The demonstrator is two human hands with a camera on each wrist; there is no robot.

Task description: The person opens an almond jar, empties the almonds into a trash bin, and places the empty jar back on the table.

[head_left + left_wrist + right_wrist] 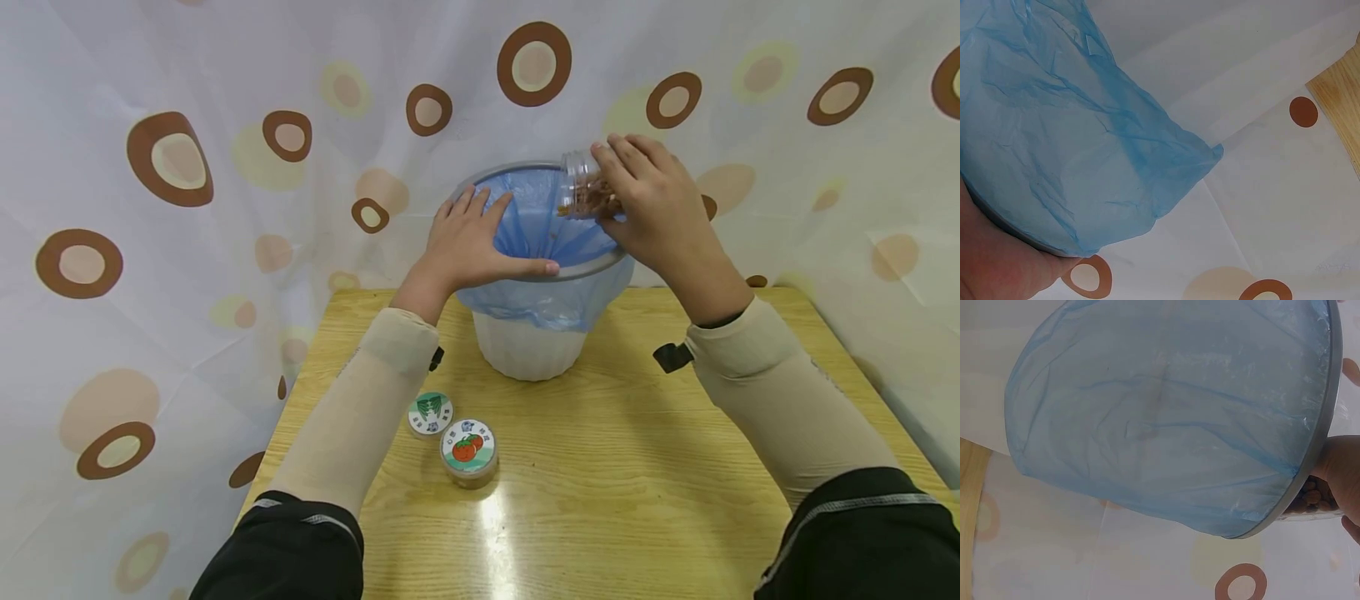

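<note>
A white trash can (531, 346) with a grey rim and a blue bag (536, 237) stands on the table. My left hand (468, 246) rests on the rim at its left front, fingers spread and thumb stretched along the front edge. My right hand (652, 196) grips a clear plastic jar (579, 185), tipped on its side over the can's right part, its uncapped mouth facing left. Small brown pieces (1313, 495) lie inside the jar; their kind is unclear. In the left wrist view the bag's folded-over edge (1141, 181) hangs beside the hand.
Nearer on the wooden table (600, 492) is a round container (469, 454) with a tomato picture on its top. Touching or close behind it is a smaller round lid (431, 414) with a green vegetable picture. A patterned curtain (247, 50) surrounds the table.
</note>
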